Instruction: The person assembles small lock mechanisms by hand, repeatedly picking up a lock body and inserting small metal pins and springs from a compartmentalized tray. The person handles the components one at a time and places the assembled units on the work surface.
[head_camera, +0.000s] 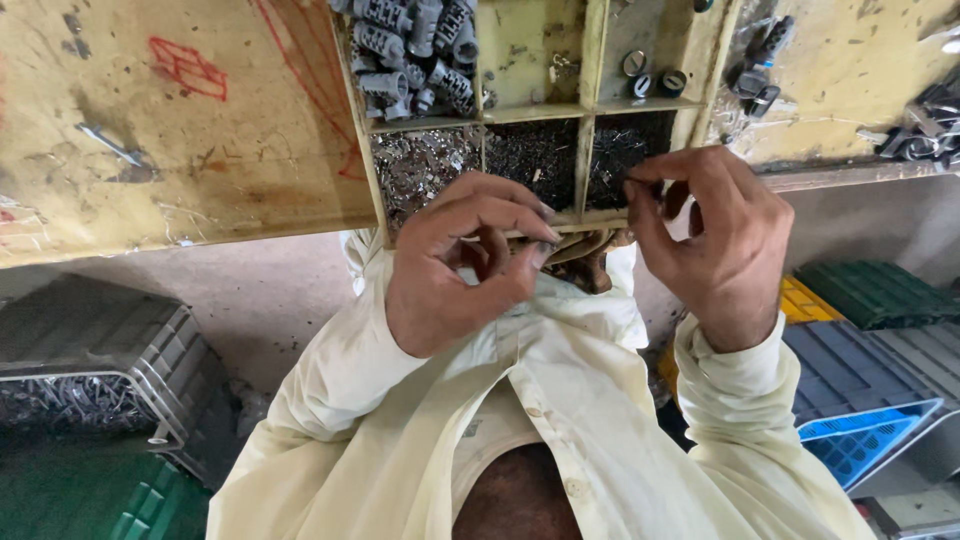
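Scuffed yellow workbench (200, 150) carries compartment tray (590, 110), loose metal parts (915, 135).

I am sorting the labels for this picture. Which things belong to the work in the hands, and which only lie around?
In hand:
- left hand, grip pinched shut on something too small to tell
- right hand, the same
- divided tray of small metal parts

Lying about:
- grey plastic plugs
- blue crate
- grey crate of metal pieces
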